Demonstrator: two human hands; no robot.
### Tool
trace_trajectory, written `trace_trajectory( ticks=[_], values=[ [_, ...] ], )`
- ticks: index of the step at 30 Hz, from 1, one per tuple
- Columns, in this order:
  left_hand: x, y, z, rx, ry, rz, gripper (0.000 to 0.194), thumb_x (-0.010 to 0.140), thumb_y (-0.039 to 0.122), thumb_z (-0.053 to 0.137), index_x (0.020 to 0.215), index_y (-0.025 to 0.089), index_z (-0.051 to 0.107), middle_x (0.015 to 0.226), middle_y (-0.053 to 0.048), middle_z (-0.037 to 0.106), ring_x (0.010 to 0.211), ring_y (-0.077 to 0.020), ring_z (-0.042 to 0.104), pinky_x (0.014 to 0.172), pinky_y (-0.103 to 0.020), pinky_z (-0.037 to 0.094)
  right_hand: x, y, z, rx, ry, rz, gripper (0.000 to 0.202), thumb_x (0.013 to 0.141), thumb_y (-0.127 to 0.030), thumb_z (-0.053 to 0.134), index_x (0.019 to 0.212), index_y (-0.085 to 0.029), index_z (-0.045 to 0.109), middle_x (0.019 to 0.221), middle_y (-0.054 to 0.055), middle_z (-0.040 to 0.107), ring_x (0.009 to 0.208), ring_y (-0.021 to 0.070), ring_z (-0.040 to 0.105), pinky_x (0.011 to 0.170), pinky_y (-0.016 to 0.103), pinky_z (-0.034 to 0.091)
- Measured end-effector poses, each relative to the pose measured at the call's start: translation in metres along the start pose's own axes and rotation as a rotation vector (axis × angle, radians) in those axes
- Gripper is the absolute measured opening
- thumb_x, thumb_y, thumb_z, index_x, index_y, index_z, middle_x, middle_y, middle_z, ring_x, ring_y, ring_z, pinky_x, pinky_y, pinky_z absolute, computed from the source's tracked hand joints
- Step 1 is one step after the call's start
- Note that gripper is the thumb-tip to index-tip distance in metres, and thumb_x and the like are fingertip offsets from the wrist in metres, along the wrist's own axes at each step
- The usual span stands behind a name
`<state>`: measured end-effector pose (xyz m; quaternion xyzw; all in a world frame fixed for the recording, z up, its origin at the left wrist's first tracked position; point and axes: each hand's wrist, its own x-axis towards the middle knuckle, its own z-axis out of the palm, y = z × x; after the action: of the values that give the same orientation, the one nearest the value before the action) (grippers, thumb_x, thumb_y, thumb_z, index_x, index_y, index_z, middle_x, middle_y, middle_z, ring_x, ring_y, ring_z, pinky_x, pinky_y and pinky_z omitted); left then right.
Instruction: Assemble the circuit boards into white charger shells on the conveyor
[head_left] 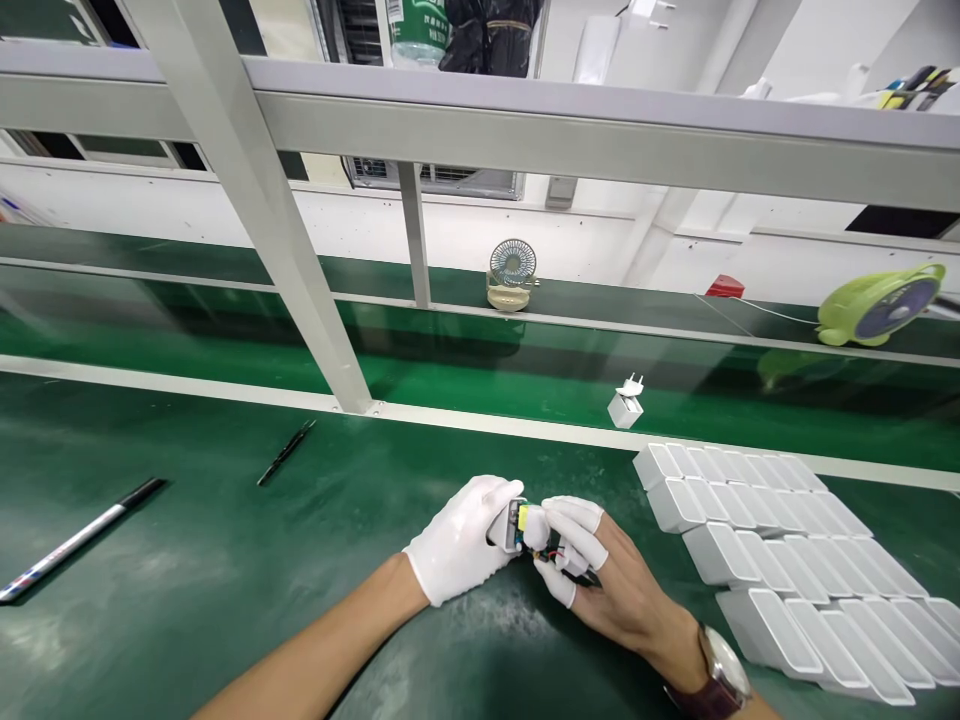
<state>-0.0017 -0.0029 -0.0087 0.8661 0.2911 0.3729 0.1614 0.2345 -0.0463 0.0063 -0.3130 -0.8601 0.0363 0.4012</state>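
Your green table (180,570) is the largest thing here, and your work sits just above it, near the middle, in front of you. To your right, rows of white plastic cases (795,560) lie packed side by side. Your left hand (465,540), in a white glove, is closed around a small housing; your right hand (611,580), with white covers on the fingers, pinches the parts at the housing's right side. The metal-coloured rod (82,540) and the dark, thin tool (287,453) lie well apart from you on the left, while a white plug piece (625,403) stands on the green surface beyond the pale rail.

The pale housing (504,528) should be light and stiff, a little slick through a glove, so hold it by its outer walls, as your left fingers seem to do. The component cluster (523,517), with its yellow part, looks rigid but fragile: take it by its edges or solid blocks rather than pressing on small components. Smallest are the red and black wires (553,555) beside your right fingertips; they are probably soft and easily strained, so don't pull by them. Your fingers hide how they attach.
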Motion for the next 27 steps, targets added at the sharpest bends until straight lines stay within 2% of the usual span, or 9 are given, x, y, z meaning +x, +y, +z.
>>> trace_trajectory(
  ticks=[16,27],
  values=[
    [0.0001,-0.0021,0.0024,-0.004,0.001,0.023,0.073,0.081,0.007,0.061,0.145,0.026,0.031,0.119,-0.012,0.060,0.111,-0.0256,0.059,0.094,-0.050,0.052,-0.0054,0.0025,0.0055,-0.028,-0.033,0.020,0.072,0.089,-0.012,0.063,0.152,-0.021,0.031,0.130,0.015,0.060,0.124,0.0312,0.056,0.098,0.052,0.055],
    [0.0028,-0.0002,0.0015,0.000,-0.006,0.027,0.068,0.083,0.008,0.063,0.143,0.023,0.034,0.120,-0.013,0.058,0.113,-0.0253,0.057,0.097,-0.048,0.051,-0.0060,0.0029,0.0042,-0.006,-0.042,0.029,0.073,0.088,-0.010,0.065,0.152,-0.019,0.030,0.133,0.017,0.057,0.127,0.0310,0.053,0.101,0.052,0.052]
  ],
)
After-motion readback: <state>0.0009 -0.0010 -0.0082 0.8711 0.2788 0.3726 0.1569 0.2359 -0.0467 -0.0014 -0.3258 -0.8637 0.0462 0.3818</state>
